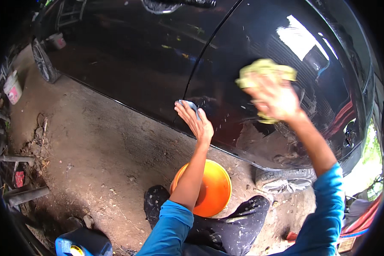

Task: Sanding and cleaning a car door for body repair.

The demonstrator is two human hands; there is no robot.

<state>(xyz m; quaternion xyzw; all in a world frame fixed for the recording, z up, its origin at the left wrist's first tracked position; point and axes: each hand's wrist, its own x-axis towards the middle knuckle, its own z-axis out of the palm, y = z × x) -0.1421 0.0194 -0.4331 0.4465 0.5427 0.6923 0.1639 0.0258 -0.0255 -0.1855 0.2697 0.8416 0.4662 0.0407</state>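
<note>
My left hand (195,122) lies with its fingers together against the lower side of a black car (132,47), close to a panel seam. Between palm and panel it holds a small grey-blue sheet (189,105) that looks like sandpaper; most of the sheet is covered. Farther right, my right hand (274,94) presses a crumpled yellow cloth (266,68) on the rear panel, blurred by motion. Drops of water show on the paint between the hands. An orange bucket (217,187) stands on the ground below my left forearm, partly hidden by it.
The car's rear wheel (286,181) is right of the bucket, the front wheel (42,62) far left. A blue jug with a yellow cap (76,251) sits at lower left. A whitish bucket (13,88), wood pieces (27,196) and stones (88,221) line the dirt ground's left side.
</note>
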